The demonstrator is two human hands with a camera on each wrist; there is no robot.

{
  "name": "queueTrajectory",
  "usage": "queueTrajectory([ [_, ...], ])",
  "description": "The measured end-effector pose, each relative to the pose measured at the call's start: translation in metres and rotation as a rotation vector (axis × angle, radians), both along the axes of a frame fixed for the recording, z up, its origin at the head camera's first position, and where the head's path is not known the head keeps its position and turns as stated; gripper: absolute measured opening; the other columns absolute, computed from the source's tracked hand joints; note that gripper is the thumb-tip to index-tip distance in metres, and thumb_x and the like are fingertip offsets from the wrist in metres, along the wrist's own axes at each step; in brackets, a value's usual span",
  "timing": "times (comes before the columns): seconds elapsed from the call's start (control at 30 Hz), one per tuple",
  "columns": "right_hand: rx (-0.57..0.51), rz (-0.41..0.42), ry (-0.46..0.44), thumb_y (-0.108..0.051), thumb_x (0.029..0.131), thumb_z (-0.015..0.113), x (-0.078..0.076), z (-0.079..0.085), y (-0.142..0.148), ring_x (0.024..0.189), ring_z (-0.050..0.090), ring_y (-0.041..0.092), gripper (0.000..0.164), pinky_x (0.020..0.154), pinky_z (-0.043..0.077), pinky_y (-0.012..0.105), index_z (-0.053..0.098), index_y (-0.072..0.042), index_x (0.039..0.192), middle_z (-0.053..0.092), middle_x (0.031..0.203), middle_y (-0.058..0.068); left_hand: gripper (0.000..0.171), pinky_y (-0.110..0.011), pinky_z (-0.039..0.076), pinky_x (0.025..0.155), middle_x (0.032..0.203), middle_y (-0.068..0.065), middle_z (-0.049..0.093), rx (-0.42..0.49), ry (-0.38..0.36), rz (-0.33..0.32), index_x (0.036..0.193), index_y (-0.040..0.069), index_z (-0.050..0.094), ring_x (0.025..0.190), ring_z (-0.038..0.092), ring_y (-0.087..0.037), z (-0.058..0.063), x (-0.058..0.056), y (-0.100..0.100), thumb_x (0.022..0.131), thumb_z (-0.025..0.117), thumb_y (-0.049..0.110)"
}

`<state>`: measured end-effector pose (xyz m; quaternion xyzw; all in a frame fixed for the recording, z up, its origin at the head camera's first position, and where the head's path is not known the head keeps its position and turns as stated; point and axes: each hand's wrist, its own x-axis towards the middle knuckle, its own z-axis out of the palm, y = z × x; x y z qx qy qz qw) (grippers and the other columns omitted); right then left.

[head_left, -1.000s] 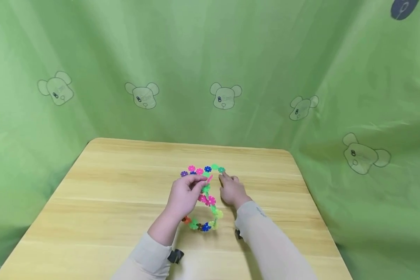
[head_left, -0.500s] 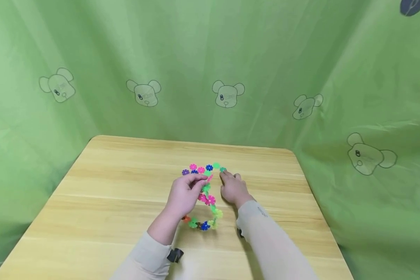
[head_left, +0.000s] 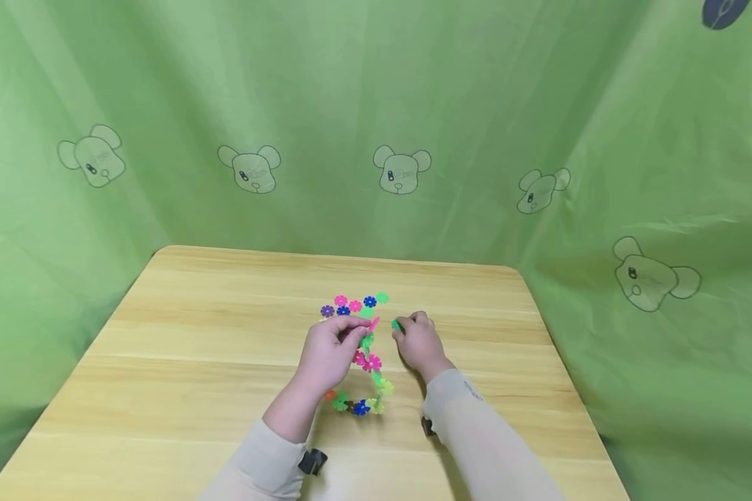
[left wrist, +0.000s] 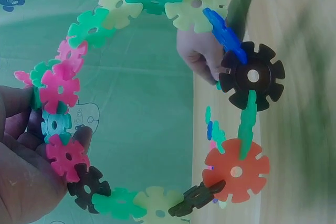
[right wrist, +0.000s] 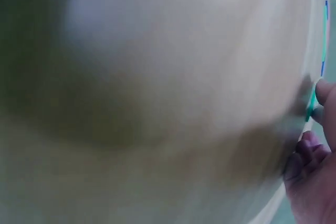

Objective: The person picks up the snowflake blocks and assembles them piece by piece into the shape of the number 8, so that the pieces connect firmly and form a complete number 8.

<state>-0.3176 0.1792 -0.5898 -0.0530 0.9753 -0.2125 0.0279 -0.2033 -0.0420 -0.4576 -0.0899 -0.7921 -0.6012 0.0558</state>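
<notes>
My left hand (head_left: pixel 331 349) pinches a ring of interlocked plastic snowflake discs at its upper end, where a pink disc (head_left: pixel 374 323) sticks out past the fingertips. In the left wrist view the ring is a whole loop of notched discs, among them an orange disc (left wrist: pixel 236 171), a black disc (left wrist: pixel 253 76) and a blue one (left wrist: pixel 226 35). To the right, my right hand (head_left: pixel 418 342) pinches a single green snowflake disc (head_left: pixel 397 325) between thumb and finger, low over the table. The right wrist view catches this green disc (right wrist: pixel 311 103) edge-on at the fingertips.
Several loose discs lie on the wooden table (head_left: pixel 225 334) beyond the hands, including a pink disc (head_left: pixel 341 300), a purple disc (head_left: pixel 328 311) and a light green disc (head_left: pixel 382 298). A green curtain (head_left: pixel 326 83) surrounds the table's back and sides.
My right hand has picked up the green disc from the end of the loose group and drawn it back toward me. The left hand stays nearly still with the ring.
</notes>
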Motion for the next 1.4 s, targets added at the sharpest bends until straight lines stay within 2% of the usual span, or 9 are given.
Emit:
queueTrajectory([
  [0.17, -0.005, 0.001, -0.042, -0.024, 0.106, 0.066, 0.000, 0.009, -0.003, 0.110, 0.060, 0.031, 0.032, 0.100, 0.054, 0.049, 0.069, -0.004, 0.131, 0.060, 0.118, 0.012, 0.016, -0.025, 0.054, 0.058, 0.088, 0.000, 0.070, -0.001, -0.001, 0.001, 0.116, 0.007, 0.078, 0.067, 0.059, -0.013, 0.000, 0.001, 0.000, 0.105, 0.066, 0.009],
  [0.37, 0.052, 0.014, -0.086, -0.025, 0.106, 0.065, 0.007, 0.017, -0.003, 0.119, 0.064, 0.038, 0.039, 0.106, 0.052, 0.054, 0.065, 0.000, 0.137, 0.066, 0.126, 0.019, 0.017, -0.025, 0.054, 0.057, 0.088, 0.000, 0.070, 0.002, -0.012, -0.002, 0.117, 0.007, 0.078, 0.065, 0.059, -0.014, 0.000, 0.002, -0.001, 0.105, 0.066, 0.010],
  [0.5, 0.073, 0.027, -0.079, -0.028, 0.104, 0.069, 0.014, 0.022, -0.003, 0.110, 0.065, 0.036, 0.038, 0.103, 0.054, 0.053, 0.070, -0.001, 0.130, 0.066, 0.119, 0.017, 0.017, -0.025, 0.053, 0.056, 0.087, 0.000, 0.070, 0.002, -0.009, -0.009, 0.117, 0.007, 0.078, 0.065, 0.059, -0.014, 0.000, 0.002, -0.001, 0.105, 0.066, 0.010],
  [0.63, 0.080, 0.037, -0.094, -0.024, 0.100, 0.074, 0.017, 0.025, -0.002, 0.100, 0.065, 0.030, 0.029, 0.097, 0.056, 0.049, 0.072, -0.002, 0.119, 0.064, 0.109, 0.012, 0.016, -0.024, 0.052, 0.055, 0.085, -0.001, 0.069, 0.005, -0.004, -0.016, 0.115, 0.007, 0.078, 0.063, 0.057, -0.013, -0.001, 0.002, -0.001, 0.105, 0.066, 0.011],
  [0.8, 0.054, 0.017, -0.168, -0.021, 0.099, 0.077, 0.017, 0.027, 0.000, 0.087, 0.063, 0.025, 0.019, 0.087, 0.058, 0.046, 0.067, -0.005, 0.101, 0.064, 0.094, 0.006, 0.014, -0.024, 0.051, 0.054, 0.085, -0.002, 0.070, 0.001, 0.008, -0.031, 0.111, 0.007, 0.078, 0.062, 0.056, -0.013, -0.003, 0.002, 0.000, 0.105, 0.066, 0.008],
  [1.03, 0.018, -0.014, -0.205, -0.021, 0.100, 0.076, 0.021, 0.027, 0.001, 0.100, 0.066, 0.031, 0.027, 0.095, 0.057, 0.048, 0.066, -0.001, 0.114, 0.068, 0.104, 0.010, 0.014, -0.024, 0.051, 0.054, 0.086, -0.001, 0.070, -0.008, 0.005, -0.037, 0.110, 0.007, 0.078, 0.063, 0.056, -0.012, -0.003, 0.003, -0.001, 0.105, 0.065, 0.007],
  [1.23, -0.005, -0.019, -0.234, -0.019, 0.099, 0.077, 0.024, 0.029, 0.004, 0.089, 0.063, 0.025, 0.020, 0.088, 0.057, 0.046, 0.064, -0.004, 0.101, 0.064, 0.093, 0.006, 0.014, -0.024, 0.050, 0.054, 0.085, 0.000, 0.069, -0.012, -0.011, -0.035, 0.111, 0.009, 0.078, 0.062, 0.056, -0.013, -0.002, 0.004, 0.000, 0.106, 0.065, 0.009],
  [1.4, -0.078, 0.005, -0.161, -0.025, 0.097, 0.079, 0.028, 0.021, 0.014, 0.107, 0.067, 0.034, 0.037, 0.101, 0.054, 0.051, 0.068, 0.002, 0.120, 0.070, 0.112, 0.014, 0.014, -0.024, 0.049, 0.053, 0.084, 0.000, 0.068, -0.009, -0.020, -0.038, 0.111, 0.009, 0.078, 0.062, 0.055, -0.013, -0.001, 0.005, 0.000, 0.106, 0.065, 0.010],
])
